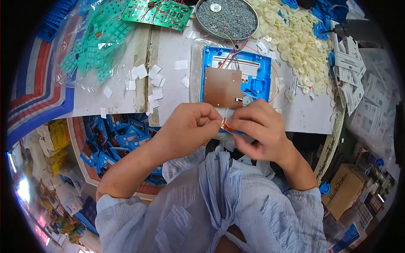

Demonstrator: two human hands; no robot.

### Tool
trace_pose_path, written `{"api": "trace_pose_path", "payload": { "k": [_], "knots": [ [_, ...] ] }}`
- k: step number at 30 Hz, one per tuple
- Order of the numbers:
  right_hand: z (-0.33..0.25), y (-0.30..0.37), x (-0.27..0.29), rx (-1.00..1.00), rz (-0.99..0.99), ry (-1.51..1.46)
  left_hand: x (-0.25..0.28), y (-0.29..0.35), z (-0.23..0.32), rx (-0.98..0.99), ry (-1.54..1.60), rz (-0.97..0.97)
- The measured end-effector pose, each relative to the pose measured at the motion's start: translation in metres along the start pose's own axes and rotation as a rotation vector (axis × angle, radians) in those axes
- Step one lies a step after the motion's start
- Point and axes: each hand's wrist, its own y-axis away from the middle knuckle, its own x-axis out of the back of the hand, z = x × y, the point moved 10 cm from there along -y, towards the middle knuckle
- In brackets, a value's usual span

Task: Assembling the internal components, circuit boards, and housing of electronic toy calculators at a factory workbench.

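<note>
Close together at the table's front edge, both hands meet over a small shiny copper-coloured piece [224, 125] with thin wire at it; its kind I cannot make out. Thumb and forefinger of my left hand [195, 125] pinch it from the left. From the right, the bent fingers of my right hand [260, 130] grip it too, partly covering it. Just beyond lies an open blue plastic casing [265, 65] on clear plastic wrap. A brown circuit board [222, 86] rests over its near left part, and red, yellow and dark wires [237, 52] run across the casing's far part.
A round metal tray of screws [197, 19] stands behind the casing. Cream plastic discs [295, 46] are heaped at right, near a power tool [354, 30]. Green circuit boards [158, 14], teal keypads [95, 50] and white paper pieces [157, 80] lie left; a bin of blue casings [114, 139] sits below.
</note>
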Motion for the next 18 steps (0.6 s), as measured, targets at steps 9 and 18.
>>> {"api": "trace_pose_path", "payload": {
  "k": [9, 18],
  "knots": [
    [0.025, 0.019, -0.006, -0.634, -0.023, -0.368, -0.018, 0.028, 0.051, -0.524, -0.677, 0.29],
    [0.032, 0.03, -0.015, -0.733, 0.089, -0.508, -0.037, 0.034, 0.055, -0.726, -0.996, 0.381]
  ]
}}
